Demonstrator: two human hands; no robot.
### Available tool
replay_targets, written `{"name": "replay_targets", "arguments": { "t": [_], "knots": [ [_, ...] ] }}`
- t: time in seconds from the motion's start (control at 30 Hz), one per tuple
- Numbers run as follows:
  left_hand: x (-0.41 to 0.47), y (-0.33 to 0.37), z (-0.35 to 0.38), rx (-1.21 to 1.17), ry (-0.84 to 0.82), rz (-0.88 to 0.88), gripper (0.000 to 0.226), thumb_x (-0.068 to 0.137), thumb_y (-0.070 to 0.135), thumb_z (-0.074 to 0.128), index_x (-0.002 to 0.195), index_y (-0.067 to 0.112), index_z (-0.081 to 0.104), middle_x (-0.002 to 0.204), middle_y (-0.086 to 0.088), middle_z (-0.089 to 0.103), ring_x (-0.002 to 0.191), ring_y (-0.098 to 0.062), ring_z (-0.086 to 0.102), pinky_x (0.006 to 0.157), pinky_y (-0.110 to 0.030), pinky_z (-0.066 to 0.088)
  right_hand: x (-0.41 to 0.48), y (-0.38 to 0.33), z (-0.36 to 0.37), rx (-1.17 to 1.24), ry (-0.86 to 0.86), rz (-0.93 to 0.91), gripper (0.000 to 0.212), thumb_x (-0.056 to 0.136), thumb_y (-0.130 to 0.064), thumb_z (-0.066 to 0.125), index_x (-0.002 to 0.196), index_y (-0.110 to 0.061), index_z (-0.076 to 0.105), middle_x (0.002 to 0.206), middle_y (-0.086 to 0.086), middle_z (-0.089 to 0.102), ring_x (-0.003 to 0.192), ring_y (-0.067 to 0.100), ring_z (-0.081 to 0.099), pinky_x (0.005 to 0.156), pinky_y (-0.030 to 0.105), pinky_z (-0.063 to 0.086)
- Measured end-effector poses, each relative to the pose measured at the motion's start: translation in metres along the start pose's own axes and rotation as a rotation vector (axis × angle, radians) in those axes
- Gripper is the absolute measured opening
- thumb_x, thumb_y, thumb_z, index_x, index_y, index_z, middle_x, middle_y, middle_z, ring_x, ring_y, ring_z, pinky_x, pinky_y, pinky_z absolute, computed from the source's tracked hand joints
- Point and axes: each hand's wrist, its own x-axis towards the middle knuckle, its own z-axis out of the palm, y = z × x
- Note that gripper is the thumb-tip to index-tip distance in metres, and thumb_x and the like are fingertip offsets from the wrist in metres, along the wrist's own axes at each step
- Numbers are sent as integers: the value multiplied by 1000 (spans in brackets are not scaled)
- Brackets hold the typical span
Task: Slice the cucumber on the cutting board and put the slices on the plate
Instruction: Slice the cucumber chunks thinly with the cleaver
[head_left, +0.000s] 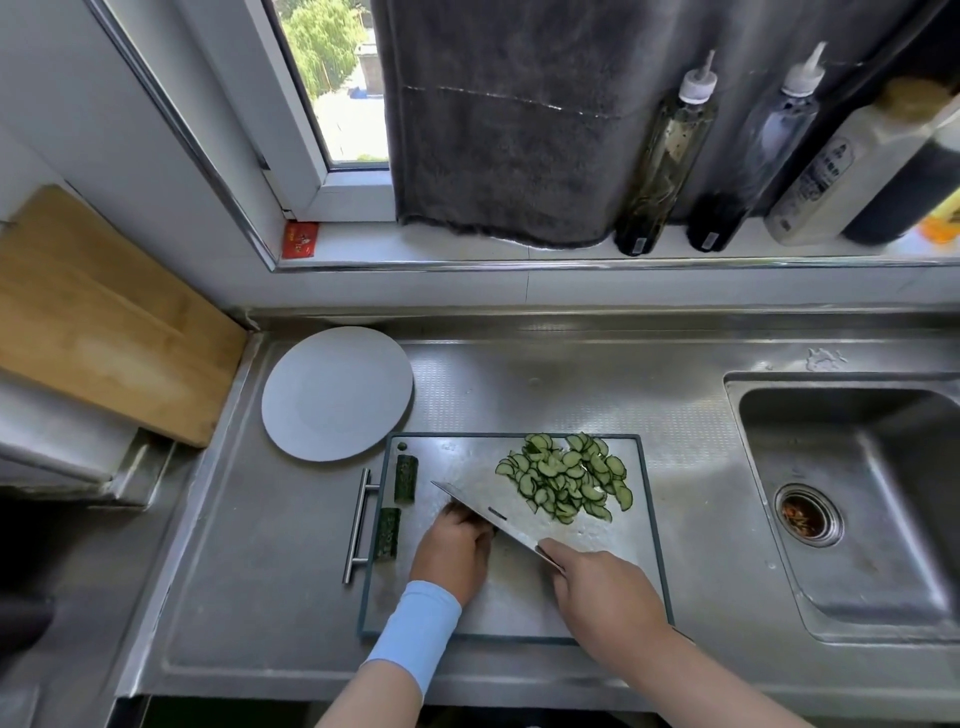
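Observation:
On the steel cutting board (457, 457) lies a heap of thin cucumber slices (566, 478) at the far right. Two uncut cucumber pieces (405, 478) lie along the board's left edge, one behind the other (388, 533). My right hand (602, 587) grips the handle of a cleaver (488, 514), whose blade slants across the board's middle. My left hand (454, 545) sits just left of the blade with fingers curled down; what lies under them is hidden. The white plate (332, 395) stands bare, beyond the board's far left corner.
A sink (857, 499) with a drain lies to the right. A wooden board (104, 317) leans at the left. Several bottles (665, 156) and a dark towel (509, 130) stand on the window sill behind. A bar handle (358, 525) juts from the board's left side.

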Motion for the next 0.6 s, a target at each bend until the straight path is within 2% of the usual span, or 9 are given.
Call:
{"name": "replay_targets", "arguments": {
  "t": [0.17,0.27,0.43,0.6],
  "knots": [
    [-2,-1,3,-27,5,-43,17,65,5,83,74,19,77,87,-2,69,81,-23,66,67,-24,54,0,-1,1,-16,12,-7,33,98,-26,37,127,-34,49,95,5,69,84,29,61,64,37,41],
    [-2,-1,3,-33,4,-44,17,66,5,82,76,19,77,87,-2,69,82,-22,66,68,-24,54,-1,-1,-1,-19,12,-8,34,99,-26,37,130,-33,48,96,5,70,85,29,62,67,37,45],
    [-1,-2,4,-30,4,-41,18,67,6,81,79,19,77,87,-2,69,84,-22,65,68,-24,54,0,-1,-4,-18,6,-10,31,98,-25,38,125,-35,50,94,3,69,84,28,60,64,36,40],
    [-1,0,3,-28,17,-16,23,64,6,84,80,20,77,87,0,69,82,-22,66,66,-23,54,-1,-1,-5,-16,0,-4,33,98,-26,38,128,-35,49,97,3,69,88,28,61,68,36,44]
  ]
}}
